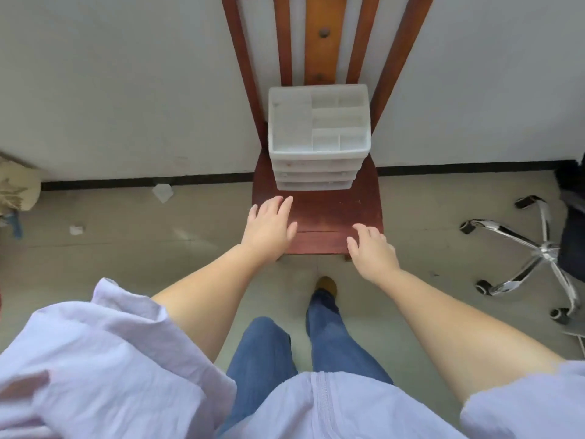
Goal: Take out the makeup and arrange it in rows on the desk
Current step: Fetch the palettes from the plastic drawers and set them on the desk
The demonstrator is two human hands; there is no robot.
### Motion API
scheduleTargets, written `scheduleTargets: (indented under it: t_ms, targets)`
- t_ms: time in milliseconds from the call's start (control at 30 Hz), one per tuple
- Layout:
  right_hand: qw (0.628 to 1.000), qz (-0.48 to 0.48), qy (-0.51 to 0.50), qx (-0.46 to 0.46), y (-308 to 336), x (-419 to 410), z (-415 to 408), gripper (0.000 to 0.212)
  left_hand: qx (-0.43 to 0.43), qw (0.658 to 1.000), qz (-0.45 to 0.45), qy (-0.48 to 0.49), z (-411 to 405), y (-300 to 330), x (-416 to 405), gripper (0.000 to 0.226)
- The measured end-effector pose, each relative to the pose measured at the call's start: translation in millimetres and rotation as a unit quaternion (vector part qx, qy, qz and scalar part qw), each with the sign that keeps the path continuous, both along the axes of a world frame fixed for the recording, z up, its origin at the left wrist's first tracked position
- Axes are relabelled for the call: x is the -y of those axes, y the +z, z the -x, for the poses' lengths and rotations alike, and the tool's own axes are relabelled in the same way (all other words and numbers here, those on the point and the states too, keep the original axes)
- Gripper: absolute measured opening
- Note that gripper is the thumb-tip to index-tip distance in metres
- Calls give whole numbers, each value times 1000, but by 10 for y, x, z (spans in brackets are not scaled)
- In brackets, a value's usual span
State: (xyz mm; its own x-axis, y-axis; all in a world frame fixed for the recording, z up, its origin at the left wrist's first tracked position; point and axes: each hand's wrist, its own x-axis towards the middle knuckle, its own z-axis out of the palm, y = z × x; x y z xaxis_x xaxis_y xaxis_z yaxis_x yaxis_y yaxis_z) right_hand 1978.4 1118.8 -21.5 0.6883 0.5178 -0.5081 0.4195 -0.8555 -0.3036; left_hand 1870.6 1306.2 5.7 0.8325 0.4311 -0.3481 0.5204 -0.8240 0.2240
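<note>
Organizer: a white plastic organizer with open top compartments and drawers below stands at the far part of the chair seat, against the backrest.
Chair: a red-brown wooden chair stands against the white wall.
Left hand: the left hand is over the near left part of the seat, fingers spread and straight, holding nothing.
Right hand: the right hand is over the near right edge, fingers relaxed, holding nothing.
Floor: an office chair base stands at the right; paper scraps lie at the left.
</note>
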Motion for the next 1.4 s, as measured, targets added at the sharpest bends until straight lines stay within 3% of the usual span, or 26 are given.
scheduleTargets:
  t_ms: [167, 300, 367, 400, 500, 533, 567, 633, 733, 867, 1000, 1100, 1167, 1267, 1333, 1400]
  targets:
    - [988, -69, -85, -105, -454, -629, -492, 40, 35, 998, -50, -12, -789, -379, -398, 64]
    - [917, -160, -286, -230, -942, -1203, -700, 39, 25, 996, -85, -12, -1086, -831, -597, 74]
    - [844, -217, -392, -295, -1096, -1483, -753, 40, 52, 993, -103, -19, -1074, -1013, -618, 78]
    - [791, -253, -450, -329, -1130, -1607, -793, 40, 74, 991, -111, -23, -1054, -1082, -618, 78]
    - [588, -350, -618, -388, -1129, -1895, -974, 35, 119, 983, -131, -42, -1031, -1186, -652, 76]
    - [540, -359, -652, -393, -1128, -1945, -1014, 36, 120, 983, -130, -45, -1030, -1194, -670, 74]
    - [515, -360, -669, -397, -1132, -1974, -1030, 36, 120, 983, -129, -46, -1028, -1199, -687, 72]
    - [499, -360, -680, -398, -1153, -1974, -1019, 35, 125, 983, -124, -47, -1026, -1209, -710, 69]
    - [498, -346, -694, -388, -1226, -1875, -930, 36, 118, 985, -111, -53, -1026, -1186, -730, 68]
    - [529, -293, -701, -376, -1289, -1593, -615, 38, 90, 989, -103, -58, -1008, -1139, -730, 70]
    - [518, -283, -692, -415, -1282, -1284, -360, 31, 80, 991, -99, -49, -1029, -1106, -704, 78]
    - [551, -277, -644, -452, -1220, -1095, -307, 32, 80, 990, -99, -54, -1016, -1099, -717, 82]
    - [615, -236, -583, -476, -1141, -994, -354, 31, 83, 990, -101, -60, -1016, -1095, -732, 83]
    - [790, -124, -397, -450, -876, -895, -528, 26, 90, 987, -111, -78, -993, -1030, -745, 76]
    - [890, -134, -268, -343, -722, -848, -696, 28, 114, 979, -94, -143, -910, -1058, -694, 72]
    - [953, -173, -155, -193, -665, -825, -859, 30, 112, 967, -23, -228, -833, -1151, -589, 64]
